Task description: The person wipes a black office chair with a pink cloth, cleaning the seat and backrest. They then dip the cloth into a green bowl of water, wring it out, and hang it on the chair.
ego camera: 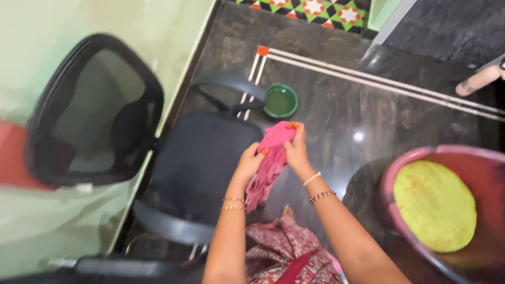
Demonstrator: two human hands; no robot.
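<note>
Both forearms raised over patterned skirt; left hand [249, 159] and right hand [295, 150] closed on upper edge of pink cloth [269, 164], held above dark floor beside black chair [196, 169]. Judged light, limp, non-fragile; best gripped at top corners.

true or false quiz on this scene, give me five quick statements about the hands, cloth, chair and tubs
1. Both hands grip the pink cloth. True: left hand and right hand hold it.
2. The cloth is blue. False: it is pink.
3. A black office chair stands by the hands. True.
4. The small bucket on the floor is red. False: it is green.
5. The pink tub holds a yellow-green round thing. True.
</note>
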